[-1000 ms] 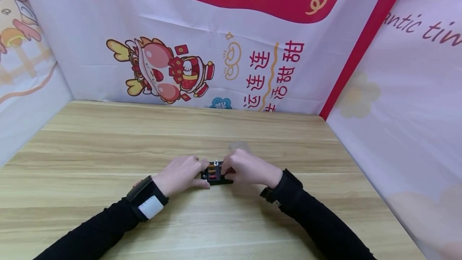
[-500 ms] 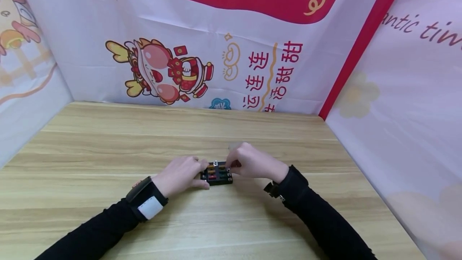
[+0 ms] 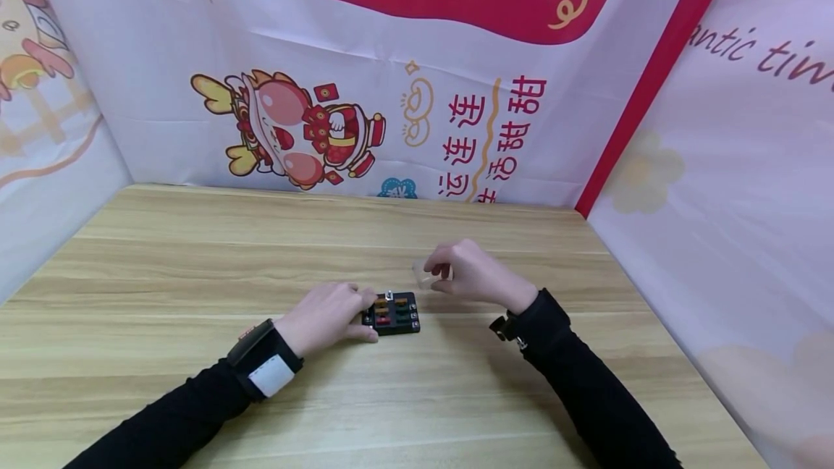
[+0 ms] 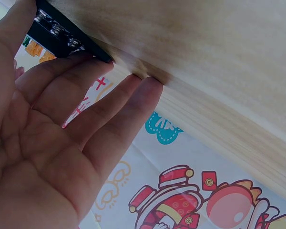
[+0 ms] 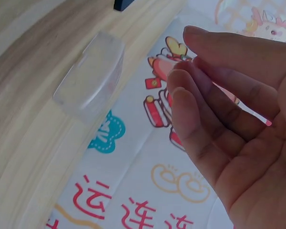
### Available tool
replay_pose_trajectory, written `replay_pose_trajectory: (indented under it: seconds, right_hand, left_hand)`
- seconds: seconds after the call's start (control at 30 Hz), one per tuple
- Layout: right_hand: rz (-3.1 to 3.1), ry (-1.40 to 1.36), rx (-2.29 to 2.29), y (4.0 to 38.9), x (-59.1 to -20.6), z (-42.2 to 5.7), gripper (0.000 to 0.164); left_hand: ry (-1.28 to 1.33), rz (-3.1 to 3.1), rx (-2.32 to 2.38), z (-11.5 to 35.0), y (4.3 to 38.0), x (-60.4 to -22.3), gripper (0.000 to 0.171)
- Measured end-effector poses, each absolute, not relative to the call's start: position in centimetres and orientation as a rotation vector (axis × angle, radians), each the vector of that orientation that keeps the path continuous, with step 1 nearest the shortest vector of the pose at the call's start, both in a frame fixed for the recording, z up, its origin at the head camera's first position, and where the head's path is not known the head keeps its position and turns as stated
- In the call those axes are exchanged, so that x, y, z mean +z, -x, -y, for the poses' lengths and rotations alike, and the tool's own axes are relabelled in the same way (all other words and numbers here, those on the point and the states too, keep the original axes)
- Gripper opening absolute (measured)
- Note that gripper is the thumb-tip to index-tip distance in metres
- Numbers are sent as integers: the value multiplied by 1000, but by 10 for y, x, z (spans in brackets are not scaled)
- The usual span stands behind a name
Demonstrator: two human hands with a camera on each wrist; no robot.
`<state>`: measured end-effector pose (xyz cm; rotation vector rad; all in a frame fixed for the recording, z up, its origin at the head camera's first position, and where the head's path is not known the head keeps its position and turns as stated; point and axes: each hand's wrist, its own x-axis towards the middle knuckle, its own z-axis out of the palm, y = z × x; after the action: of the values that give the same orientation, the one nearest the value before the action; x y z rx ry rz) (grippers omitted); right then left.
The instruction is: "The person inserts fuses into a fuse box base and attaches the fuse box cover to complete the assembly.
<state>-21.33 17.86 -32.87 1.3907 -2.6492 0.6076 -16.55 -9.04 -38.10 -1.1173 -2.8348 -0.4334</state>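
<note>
A black fuse box (image 3: 396, 321) with orange, red and green blade fuses lies flat on the table. My left hand (image 3: 329, 315) grips its left end, thumb at the near side and fingers at the far side. In the left wrist view, screw terminals line the side of the fuse box (image 4: 57, 31) between thumb and fingers. Beyond the box, my right hand (image 3: 474, 275) hovers beside a clear plastic cover (image 3: 422, 275). The right wrist view shows that hand's fingers loosely bent with nothing between them, apart from the clear cover (image 5: 91, 76) on the table.
The wood-grain table (image 3: 215, 259) runs back to a printed cloth (image 3: 287, 35) hanging behind it. Another printed cloth (image 3: 736, 187) stands along the right side, and one more (image 3: 59, 143) along the left.
My right hand has moved off the fuse box, away and to the right, to beside the clear cover. The box's right half now shows. My left hand stays where it was.
</note>
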Motion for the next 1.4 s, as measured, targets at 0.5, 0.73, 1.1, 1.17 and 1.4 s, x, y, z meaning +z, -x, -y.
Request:
replay_pose_trajectory:
  seconds: [0.5, 0.73, 1.1, 1.17, 1.4]
  right_hand:
    - [2796, -1194, 500, 228, -336, -190, 52]
    - [2853, -1155, 461, 233, -342, -192, 60]
    - [2926, -1098, 461, 238, -348, -194, 58]
    - [2928, -1100, 456, 239, -349, -194, 58]
    - [2953, -1108, 426, 240, -352, -192, 57]
  left_hand:
    - [1104, 2847, -414, 90, 164, -378, 47]
    - [1103, 2850, -409, 90, 164, -379, 50]
    - [1107, 2844, -397, 90, 163, -379, 52]
    - [1105, 2846, -397, 90, 163, -379, 51]
    - [1105, 2842, -399, 91, 164, -379, 52]
